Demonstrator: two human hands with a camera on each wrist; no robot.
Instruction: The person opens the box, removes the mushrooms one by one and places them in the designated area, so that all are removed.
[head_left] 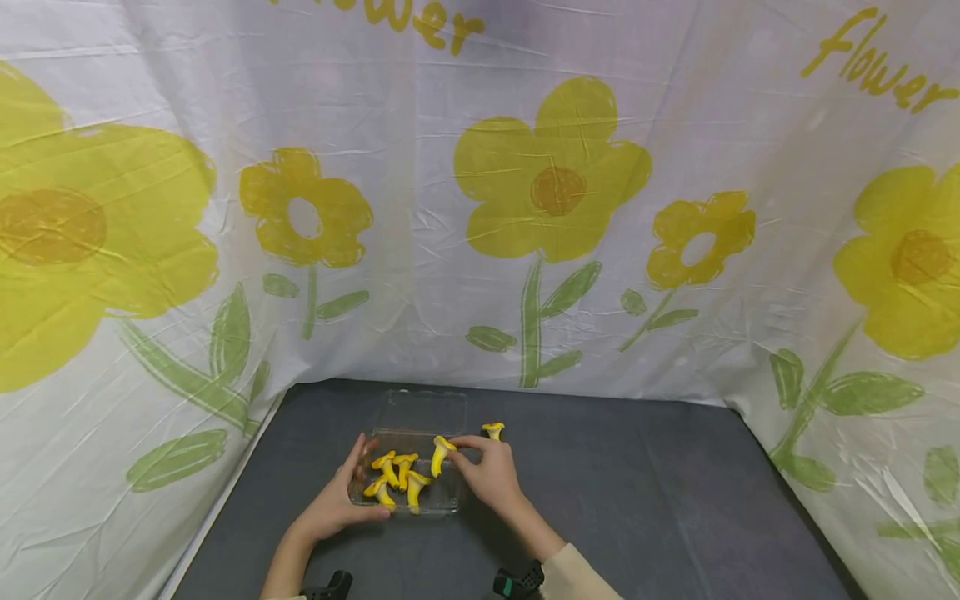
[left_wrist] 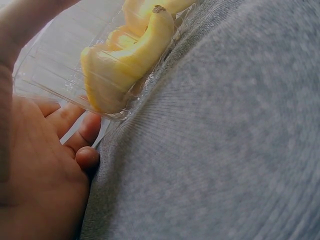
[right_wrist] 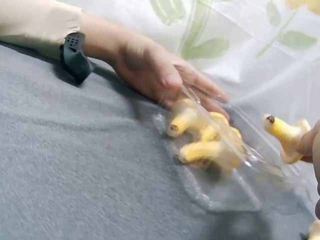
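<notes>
A clear plastic container [head_left: 448, 498] lies on the dark table with several yellow mushrooms [head_left: 415, 490] in its left and middle part. My left hand [head_left: 333, 504] holds its left end, thumb at the near side and fingers along the far side. In the left wrist view, mushrooms [left_wrist: 127, 65] show through the clear wall beside the fingers. Pinched between my right hand's [head_left: 491, 475] thumb and fingers is another yellow mushroom [head_left: 439, 458], above the container's right part. The right wrist view shows this mushroom [right_wrist: 282, 132] with its dark stem end toward the container.
One more yellow mushroom [head_left: 492, 429] sits on the table just behind my right hand. The container's clear lid [head_left: 427, 410] stands opened at the far side. A white cloth [head_left: 420, 333] printed with flowers borders the dark tabletop [head_left: 637, 500] at the back and sides.
</notes>
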